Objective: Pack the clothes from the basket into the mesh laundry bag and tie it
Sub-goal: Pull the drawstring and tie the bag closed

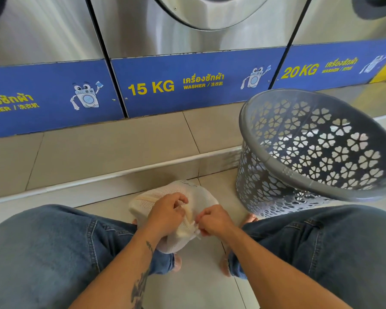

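Note:
A white mesh laundry bag (201,197), bulging with pale clothes, lies on the tiled floor between my knees. My left hand (167,214) grips the gathered neck of the bag from the left. Just right of it, my right hand (214,220) pinches the bag's white drawstring at the neck. The grey plastic basket (265,159) with flower-shaped holes stands to the right, tipped toward me; no clothes show inside it.
A row of steel washers with blue panels reading 15 KG (151,88) and 20 KG (299,71) runs across the back, above a tiled step (112,150). My legs in blue jeans flank the bag on both sides.

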